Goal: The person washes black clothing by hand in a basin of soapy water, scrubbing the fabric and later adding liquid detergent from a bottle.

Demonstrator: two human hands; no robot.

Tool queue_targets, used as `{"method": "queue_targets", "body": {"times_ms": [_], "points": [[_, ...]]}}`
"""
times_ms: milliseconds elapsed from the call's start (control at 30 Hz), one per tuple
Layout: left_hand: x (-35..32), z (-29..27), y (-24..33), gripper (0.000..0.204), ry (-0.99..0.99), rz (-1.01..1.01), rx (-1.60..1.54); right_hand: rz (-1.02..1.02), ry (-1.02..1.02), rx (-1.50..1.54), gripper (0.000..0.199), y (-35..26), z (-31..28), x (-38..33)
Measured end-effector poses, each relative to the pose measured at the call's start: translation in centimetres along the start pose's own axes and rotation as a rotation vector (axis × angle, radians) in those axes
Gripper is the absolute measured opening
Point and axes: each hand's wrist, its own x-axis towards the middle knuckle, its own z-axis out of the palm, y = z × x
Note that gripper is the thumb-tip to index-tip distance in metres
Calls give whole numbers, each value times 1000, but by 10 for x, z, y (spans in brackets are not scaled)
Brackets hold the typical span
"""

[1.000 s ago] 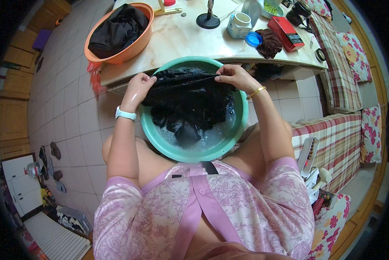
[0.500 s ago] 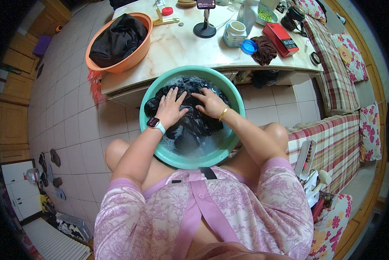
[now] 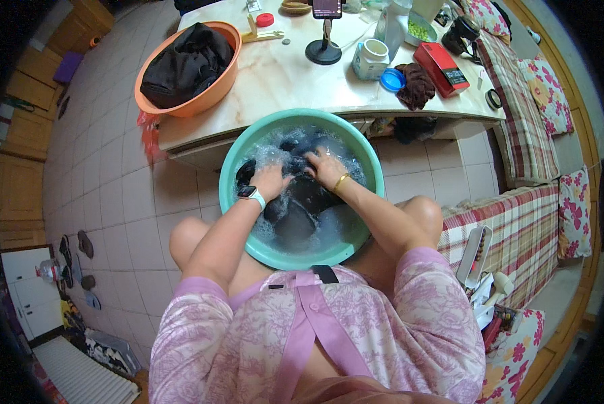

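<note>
2 basins: round teal plastic basin (image 3: 238, 158) on the tiled floor (image 3: 113, 202), holding suds and dark wet garment (image 3: 302, 202), gripped by left hand (image 3: 270, 180) and right hand (image 3: 326, 168); orange plastic basin (image 3: 211, 94) of black clothing on marble worktop (image 3: 282, 74).

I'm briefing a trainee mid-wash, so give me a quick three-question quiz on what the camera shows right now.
1. True or false: both hands are pressing the dark cloth down in the green basin.
2. Which wrist wears the watch? A) left B) right C) neither
3. Fill in: the orange basin on the table holds a ____ cloth.

Key
1. True: the left hand and right hand rest on the cloth in sudsy water.
2. A; the right wrist has a gold bangle.
3. Black.
</note>
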Motion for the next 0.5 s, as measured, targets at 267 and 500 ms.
{"method": "queue_targets", "body": {"times_ms": [267,500], "points": [[12,14,-15,25,445,142,-577,135,381,380,23,-17,-9,9],[-2,13,9,34,379,-82,-1606,11,419,520,21,-85,-35,-9]]}}
